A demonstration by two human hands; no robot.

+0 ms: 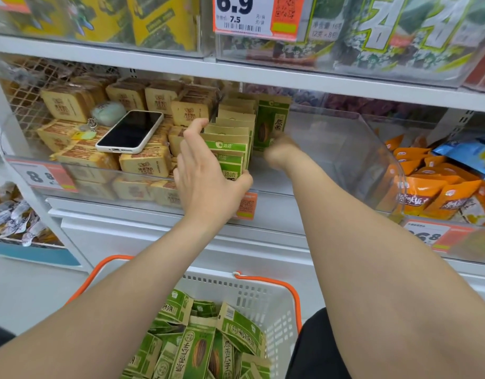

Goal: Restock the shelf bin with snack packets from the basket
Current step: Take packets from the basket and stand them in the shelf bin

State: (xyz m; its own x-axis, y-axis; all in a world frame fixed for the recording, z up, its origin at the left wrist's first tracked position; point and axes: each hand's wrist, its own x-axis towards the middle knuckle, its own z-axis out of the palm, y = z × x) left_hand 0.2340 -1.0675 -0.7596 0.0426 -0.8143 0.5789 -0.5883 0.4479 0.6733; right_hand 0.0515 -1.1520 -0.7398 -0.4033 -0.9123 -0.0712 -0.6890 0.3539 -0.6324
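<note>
Clear shelf bin (345, 149) seen on the middle shelf, right half bare. Row of green snack packets (230, 149) stood on edge along the bin's left wall, running from the front edge toward the back. Left hand (208, 173) is laid against this row: fingers stretched out nearly straight along its left flank, thumb set against the front packet near the bin's front edge; nothing is lifted. One more green packet (271, 124) is stood upright at the right side of the row, toward the back of the bin. Right hand (279, 153) is reached into the bin just beside the foot of that packet; it is motion-blurred, so whether it is clenched, relaxed or gripping the packet cannot be told. White basket (266, 294) with orange handles noted below the shelf, between the forearms; loose green packets (197, 348) are heaped in it at mixed angles. In the bin to the left, tan packets (145, 164) are stacked, and a phone (129, 131) is lain face up on top of them. Orange packets (432, 192) are piled in the bin to the right
</note>
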